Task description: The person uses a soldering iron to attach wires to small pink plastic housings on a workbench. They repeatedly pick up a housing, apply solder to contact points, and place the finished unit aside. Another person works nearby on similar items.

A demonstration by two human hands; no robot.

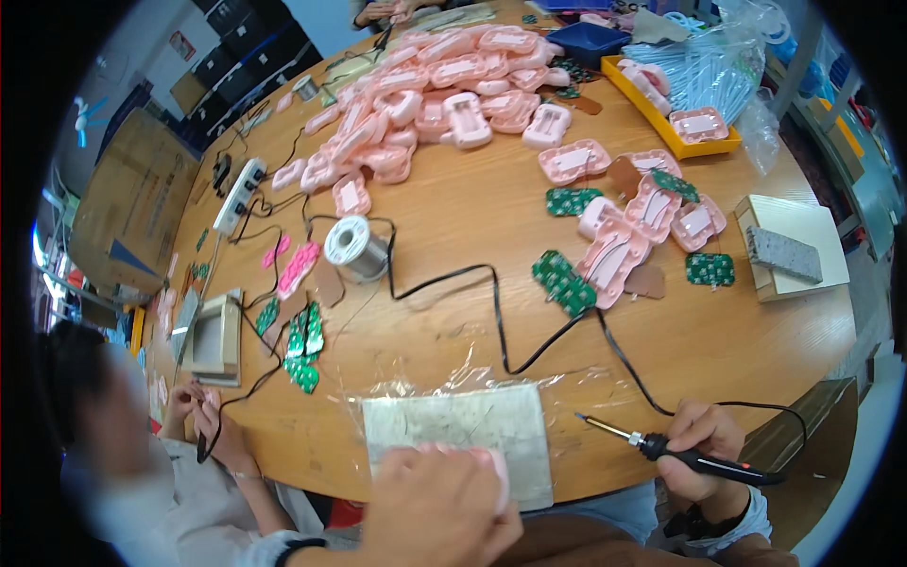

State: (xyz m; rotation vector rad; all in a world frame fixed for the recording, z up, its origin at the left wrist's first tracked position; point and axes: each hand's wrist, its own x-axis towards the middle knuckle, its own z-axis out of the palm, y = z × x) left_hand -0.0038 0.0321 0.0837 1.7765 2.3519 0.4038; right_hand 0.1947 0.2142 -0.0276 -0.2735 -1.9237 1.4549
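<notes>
My right hand [701, 449] grips a black soldering iron [710, 465], its metal tip pointing left over the table. My left hand [439, 501] is closed over a pink plastic shell [501, 480], of which only the edge shows past my fingers. Beneath the left hand lies a whitish rectangular work mat [453, 416], with crinkled clear film along its far edge. From the iron a black cord [642, 373] winds across the table. Beyond the mat, green circuit boards [564, 282] lie beside opened pink shells [612, 255].
A solder wire spool [357, 248] stands left of centre. Pink shells [425, 90] are heaped at the back, near a yellow tray [704, 146]. A white power strip [240, 196] lies at left. A wooden block [789, 246] sits at right. At lower left a co-worker's hands [213, 425] handle something small.
</notes>
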